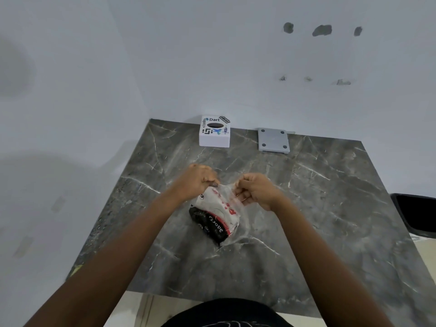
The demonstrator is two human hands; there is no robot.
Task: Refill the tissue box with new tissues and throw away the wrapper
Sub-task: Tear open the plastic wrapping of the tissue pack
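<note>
A pack of tissues (218, 215) in a clear plastic wrapper with red, white and black print lies on the middle of the dark marble table (318, 208). My left hand (197, 182) and my right hand (256, 191) each pinch the wrapper's far end and stretch the plastic between them. The white tissue box (214, 135), covered in stickers and with a dark oval hole on top, stands at the table's far edge against the wall. Beside it to the right lies its grey base plate (273, 139), flat on the table.
A black bin (416, 214) stands off the table's right edge. Pale walls close off the far side and the left. The table's near edge is in front of my body.
</note>
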